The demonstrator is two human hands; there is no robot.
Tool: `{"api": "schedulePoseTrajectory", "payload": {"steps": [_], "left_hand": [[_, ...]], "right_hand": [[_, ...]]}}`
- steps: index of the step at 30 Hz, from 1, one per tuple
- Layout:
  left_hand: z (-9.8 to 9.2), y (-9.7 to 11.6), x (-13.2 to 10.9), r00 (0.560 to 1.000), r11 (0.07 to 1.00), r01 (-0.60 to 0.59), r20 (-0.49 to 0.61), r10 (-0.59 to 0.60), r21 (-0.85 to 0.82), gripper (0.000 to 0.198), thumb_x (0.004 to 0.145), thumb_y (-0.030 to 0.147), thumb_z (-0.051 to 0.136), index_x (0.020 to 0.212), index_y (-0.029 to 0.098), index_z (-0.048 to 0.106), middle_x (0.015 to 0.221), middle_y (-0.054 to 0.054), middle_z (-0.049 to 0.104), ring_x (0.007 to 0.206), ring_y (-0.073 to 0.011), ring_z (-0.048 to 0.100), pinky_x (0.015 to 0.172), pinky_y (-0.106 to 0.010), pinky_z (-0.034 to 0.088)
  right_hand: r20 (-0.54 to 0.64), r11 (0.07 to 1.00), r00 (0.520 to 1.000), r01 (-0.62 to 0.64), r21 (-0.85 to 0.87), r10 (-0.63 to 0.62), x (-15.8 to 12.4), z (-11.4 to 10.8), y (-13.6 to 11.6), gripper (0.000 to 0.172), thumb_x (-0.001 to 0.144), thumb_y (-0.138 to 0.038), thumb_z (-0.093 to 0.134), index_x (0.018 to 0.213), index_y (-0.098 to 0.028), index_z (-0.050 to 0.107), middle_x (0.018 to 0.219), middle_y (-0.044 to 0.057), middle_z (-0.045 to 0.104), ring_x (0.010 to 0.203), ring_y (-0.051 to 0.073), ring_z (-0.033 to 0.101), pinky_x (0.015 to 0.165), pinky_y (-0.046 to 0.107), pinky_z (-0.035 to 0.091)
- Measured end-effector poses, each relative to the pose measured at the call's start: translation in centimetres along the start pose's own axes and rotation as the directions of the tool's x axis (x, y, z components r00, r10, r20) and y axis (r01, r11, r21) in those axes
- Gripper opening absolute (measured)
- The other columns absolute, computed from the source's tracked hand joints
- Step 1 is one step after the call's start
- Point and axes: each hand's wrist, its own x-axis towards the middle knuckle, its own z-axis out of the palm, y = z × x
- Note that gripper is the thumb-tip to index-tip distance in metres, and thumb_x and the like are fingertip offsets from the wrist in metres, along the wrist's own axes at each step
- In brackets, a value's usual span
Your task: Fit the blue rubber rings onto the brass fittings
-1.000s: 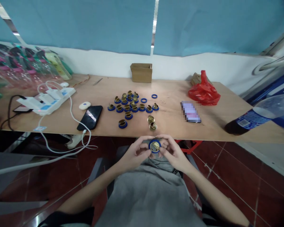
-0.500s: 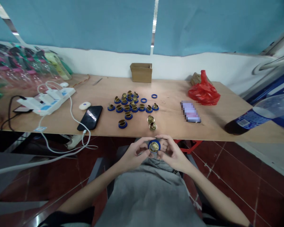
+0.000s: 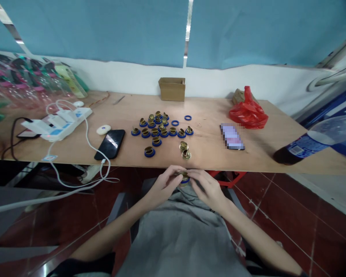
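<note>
My left hand (image 3: 165, 185) and my right hand (image 3: 205, 187) meet over my lap, just below the table's front edge. Both pinch one small brass fitting with a blue ring (image 3: 185, 178), mostly hidden by my fingers. On the wooden table (image 3: 207, 150) just beyond lie two bare brass fittings (image 3: 185, 149). Farther back sits a cluster of several brass fittings seated in blue rings (image 3: 158, 129), with two loose blue rings (image 3: 181, 120) beside it.
A black phone (image 3: 110, 143), a white power strip with cables (image 3: 56, 122) and a white puck (image 3: 103, 129) lie left. A cardboard box (image 3: 172, 88) stands at the back. A red bag (image 3: 248, 109), another phone (image 3: 232, 136) and a dark bottle (image 3: 314, 140) lie right.
The ringed fitting, earlier facing the camera with its blue ring in full view, is now tipped and covered by my fingers. Both hands have risen slightly toward the table edge.
</note>
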Motion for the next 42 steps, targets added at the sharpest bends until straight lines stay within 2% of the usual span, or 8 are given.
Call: {"api": "schedulePoseTrajectory", "payload": {"steps": [3,11,16,23,30,34,39,42], "left_hand": [[0.0,-0.4,0.0,0.999,0.999,-0.040,0.003,0.040,-0.015,0.025,0.098,0.030,0.055,0.118,0.018,0.064,0.115,-0.009,0.069,0.106,-0.0196,0.066,0.092,-0.031,0.055],[-0.3,-0.4,-0.3,0.992,0.989,-0.097,0.071,0.105,-0.111,0.036,0.092,0.028,0.067,0.126,0.020,0.061,0.123,-0.011,0.067,0.114,-0.0221,0.067,0.096,-0.032,0.056],[-0.2,-0.3,-0.3,0.992,0.990,-0.119,0.022,0.121,-0.073,0.015,0.093,0.030,0.066,0.101,0.018,0.064,0.096,-0.005,0.070,0.087,-0.0153,0.068,0.079,-0.026,0.056],[0.2,0.1,-0.2,0.993,0.992,-0.111,-0.033,0.109,-0.052,0.016,0.096,0.032,0.059,0.090,0.017,0.061,0.084,-0.003,0.068,0.074,-0.0120,0.063,0.070,-0.023,0.051],[0.4,-1.0,-0.4,1.000,0.994,-0.004,-0.010,0.003,-0.109,0.024,0.095,0.039,0.062,0.088,0.018,0.052,0.099,-0.009,0.072,0.094,-0.0186,0.070,0.083,-0.029,0.054],[0.5,-1.0,-0.4,1.000,0.993,0.025,-0.015,-0.027,-0.120,0.022,0.096,0.037,0.060,0.089,0.019,0.052,0.096,-0.007,0.071,0.089,-0.0165,0.068,0.079,-0.027,0.052],[0.3,-0.8,-0.1,0.999,0.993,-0.038,0.014,0.040,-0.108,0.012,0.094,0.028,0.062,0.099,0.018,0.057,0.102,-0.005,0.068,0.096,-0.0160,0.066,0.086,-0.027,0.051],[0.0,-1.0,0.0,0.997,0.989,-0.076,0.018,0.079,-0.126,0.026,0.088,0.023,0.070,0.111,0.020,0.058,0.110,-0.006,0.067,0.103,-0.0175,0.066,0.091,-0.029,0.052]], "right_hand": [[0.009,0.999,0.999,0.050,-0.007,-0.050,0.0,0.0,0.0,0.038,0.099,-0.008,0.050,0.133,-0.024,0.056,0.123,0.012,0.069,0.113,0.023,0.069,0.097,0.043,0.060],[-0.086,0.998,0.996,0.022,0.054,-0.017,0.2,0.0,0.0,0.035,0.096,-0.007,0.053,0.127,-0.024,0.059,0.115,0.010,0.072,0.109,0.022,0.070,0.094,0.041,0.061],[-0.080,0.997,0.997,-0.005,0.076,0.011,0.4,-0.1,-0.4,0.033,0.094,-0.009,0.053,0.124,-0.024,0.060,0.110,0.010,0.071,0.102,0.022,0.071,0.088,0.039,0.062],[-0.031,0.998,1.000,0.008,0.069,-0.006,0.3,-0.1,-0.8,0.032,0.092,-0.012,0.059,0.122,-0.022,0.060,0.111,0.011,0.071,0.101,0.023,0.070,0.088,0.039,0.062],[0.001,0.997,0.998,0.069,-0.020,-0.069,0.4,-0.4,-0.9,0.025,0.097,-0.012,0.055,0.120,-0.020,0.062,0.106,0.011,0.073,0.092,0.022,0.073,0.079,0.036,0.064],[0.009,0.973,0.990,0.137,-0.185,-0.138,0.3,-0.3,-0.9,0.025,0.098,-0.013,0.055,0.122,-0.016,0.061,0.102,0.013,0.074,0.090,0.023,0.073,0.079,0.036,0.064],[0.019,0.973,0.989,0.145,-0.178,-0.144,0.3,0.1,-0.4,0.025,0.098,-0.012,0.056,0.122,-0.015,0.062,0.108,0.013,0.073,0.098,0.024,0.072,0.086,0.038,0.063],[0.032,0.985,0.991,0.129,-0.116,-0.126,0.4,0.4,-0.3,0.025,0.097,-0.015,0.061,0.122,-0.018,0.062,0.115,0.013,0.070,0.106,0.024,0.068,0.091,0.039,0.061]]}}
